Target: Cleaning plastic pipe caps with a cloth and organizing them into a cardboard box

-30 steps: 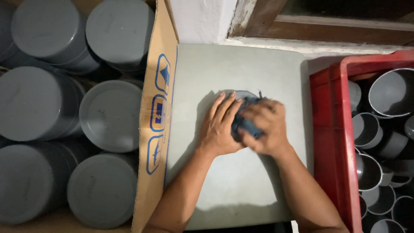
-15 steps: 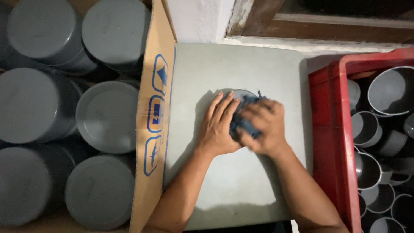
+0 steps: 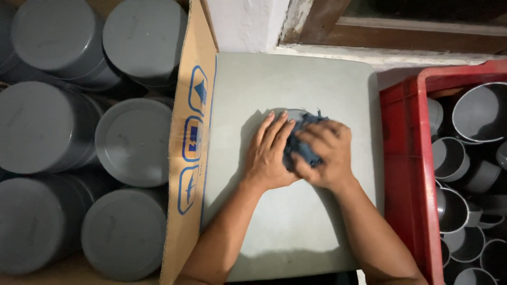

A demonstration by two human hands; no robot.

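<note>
Seen from above: a pale grey tabletop (image 3: 296, 232) with rounded corners. At its middle, 2 bare hands over a round grey plastic cap (image 3: 299, 114), only its far rim showing. Left hand (image 3: 268, 153) laid flat on the cap, fingers stretched forward and close together. Right hand (image 3: 325, 155) just beside it, touching, fingers curled around a crumpled dark blue cloth (image 3: 300, 143) pressed onto the cap. To the left, a brown cardboard box flap (image 3: 191, 142) printed with blue symbols, and in the box stacked grey round lids (image 3: 134, 142). To the right, a red plastic crate (image 3: 404, 174) holding grey pipe fittings (image 3: 478, 113), open ends up.
</note>
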